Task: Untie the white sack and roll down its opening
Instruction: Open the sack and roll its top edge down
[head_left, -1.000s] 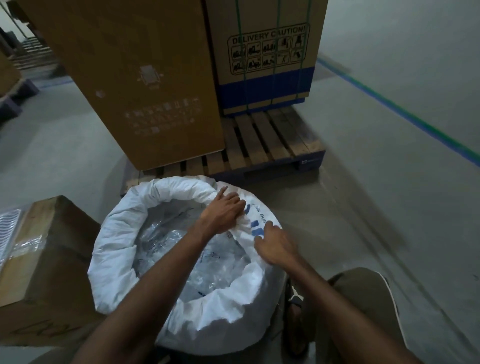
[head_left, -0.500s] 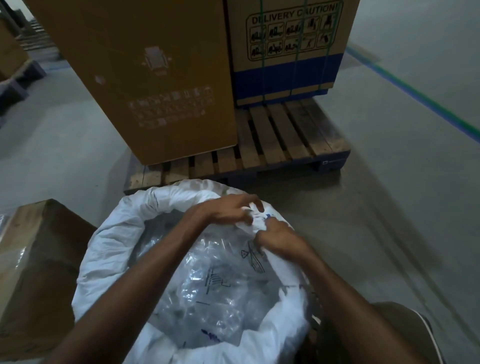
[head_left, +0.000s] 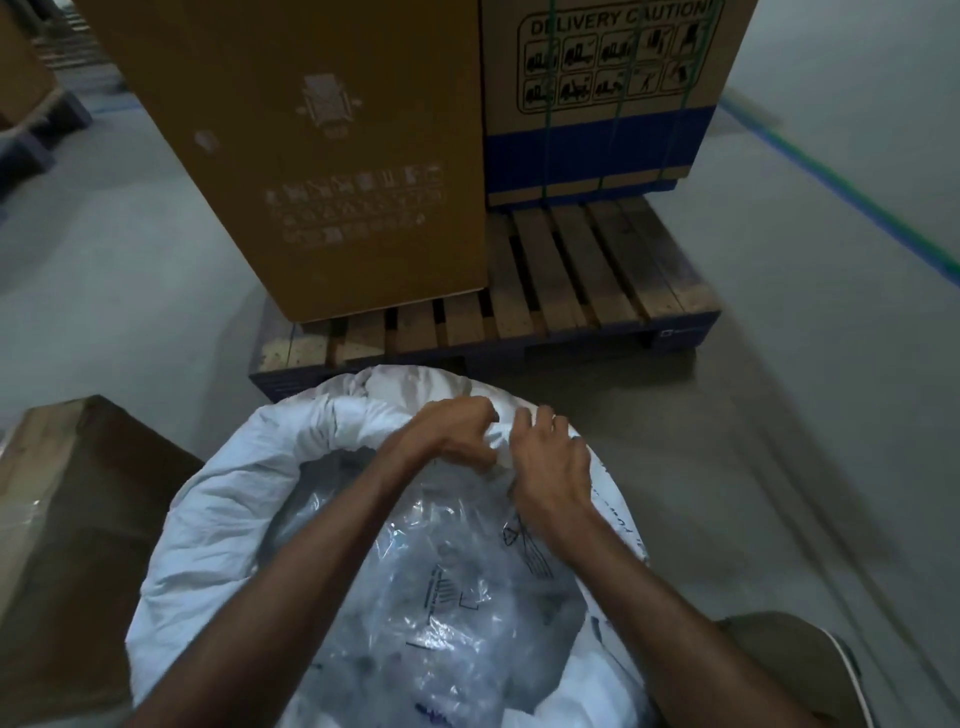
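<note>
The white sack (head_left: 218, 525) stands open on the floor in front of me, its mouth rolled into a thick rim. Clear plastic bags (head_left: 447, 587) with printed marks fill the inside. My left hand (head_left: 449, 434) reaches across the opening and grips the far right part of the rim with curled fingers. My right hand (head_left: 550, 467) sits right beside it, fingers closed on the same stretch of white fabric. The two hands nearly touch.
A wooden pallet (head_left: 571, 291) lies just beyond the sack, carrying a tall brown carton (head_left: 322, 156) and a strapped carton with a blue band (head_left: 602, 98). Another cardboard box (head_left: 67, 519) stands at my left, touching the sack. Grey floor stretches to the right, with a blue-green line (head_left: 852, 192).
Both hands have moved along the rim toward its far side and come closer together, bunching the fabric. The camera has leaned in over the sack.
</note>
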